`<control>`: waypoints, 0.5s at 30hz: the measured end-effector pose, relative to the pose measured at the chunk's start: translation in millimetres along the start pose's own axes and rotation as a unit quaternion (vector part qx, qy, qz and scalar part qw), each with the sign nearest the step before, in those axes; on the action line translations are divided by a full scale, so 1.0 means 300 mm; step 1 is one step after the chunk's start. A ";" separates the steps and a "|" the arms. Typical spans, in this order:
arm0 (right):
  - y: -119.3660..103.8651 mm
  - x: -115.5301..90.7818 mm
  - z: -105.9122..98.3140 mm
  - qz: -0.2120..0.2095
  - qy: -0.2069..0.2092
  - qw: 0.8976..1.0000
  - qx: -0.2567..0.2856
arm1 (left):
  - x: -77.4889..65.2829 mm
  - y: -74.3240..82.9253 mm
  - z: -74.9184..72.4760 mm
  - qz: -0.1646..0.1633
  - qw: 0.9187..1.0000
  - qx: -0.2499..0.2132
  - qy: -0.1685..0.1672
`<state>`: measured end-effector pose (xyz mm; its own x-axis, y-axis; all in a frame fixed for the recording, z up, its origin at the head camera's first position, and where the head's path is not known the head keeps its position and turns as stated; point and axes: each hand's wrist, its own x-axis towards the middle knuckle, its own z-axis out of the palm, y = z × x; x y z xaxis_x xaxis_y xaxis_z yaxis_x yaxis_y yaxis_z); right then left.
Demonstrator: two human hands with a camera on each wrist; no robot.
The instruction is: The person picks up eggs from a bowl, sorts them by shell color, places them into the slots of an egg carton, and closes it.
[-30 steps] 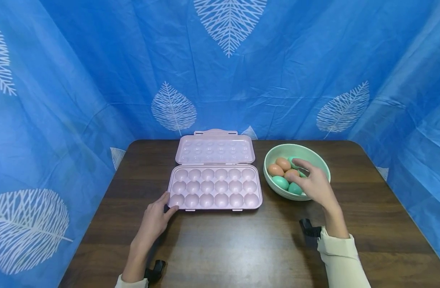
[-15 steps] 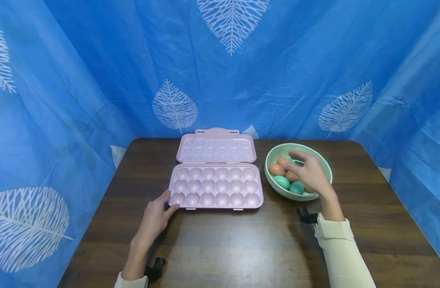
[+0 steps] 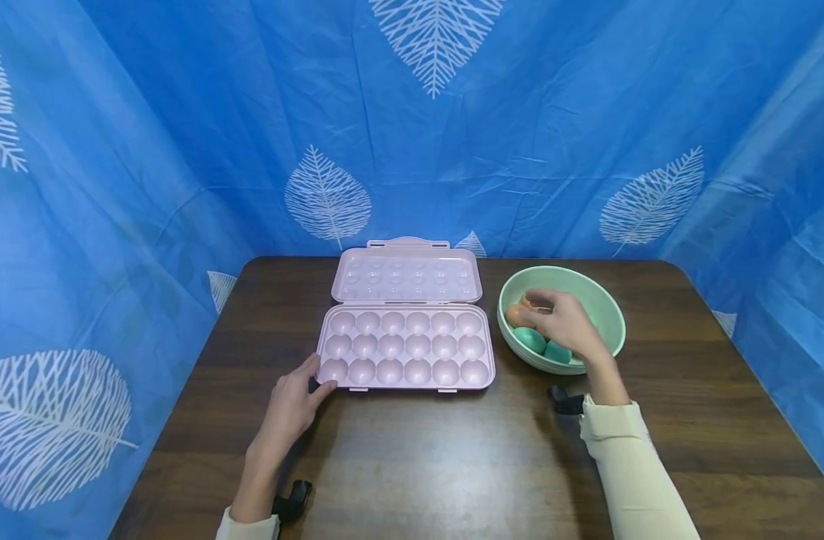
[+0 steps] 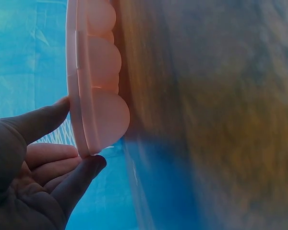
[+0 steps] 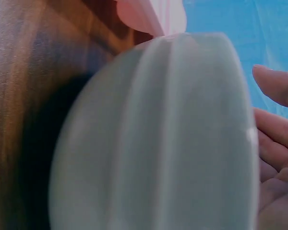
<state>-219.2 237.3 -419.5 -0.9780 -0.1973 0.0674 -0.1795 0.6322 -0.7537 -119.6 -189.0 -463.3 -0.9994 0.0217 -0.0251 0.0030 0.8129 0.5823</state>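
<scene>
A pink plastic egg box [image 3: 405, 381] stands unfolded on the table, its lid [image 3: 406, 271] laid back. Its round hollows are bare. My left hand [image 3: 290, 405] pinches the near left corner of the box between thumb and fingers, and the left wrist view shows this grip on the rim [image 4: 81, 120]. Inside a pale green bowl [image 3: 603, 307] lie brown and green eggs. My right hand [image 3: 565, 324] reaches over them, thumb and fingers parted around a brown egg [image 3: 517, 315]. Its palm hides part of the eggs. The bowl's wall [image 5: 149, 139] fills most of the right wrist view.
A dark wooden table [image 3: 418, 465] carries everything. Blue cloth [image 3: 425, 172] with white leaf prints hangs behind and at the sides. Black wrist mounts [image 3: 565, 401] sit on both forearms. The bowl stands just right of the egg box.
My right hand has moved left across the bowl, from the green eggs toward the brown ones, and the gap between its thumb and fingers has narrowed slightly. My left hand keeps its place.
</scene>
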 end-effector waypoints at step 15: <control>0.050 0.028 0.042 0.043 -0.032 0.998 0.040 | -0.006 -0.009 0.006 0.029 0.999 0.002 0.021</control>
<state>-228.9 235.7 -438.6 -0.9801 -0.1944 -0.0404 -0.0833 0.5872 -0.8052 -117.9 -190.0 -466.3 -0.9980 0.0451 0.0434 0.0620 0.8138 0.5779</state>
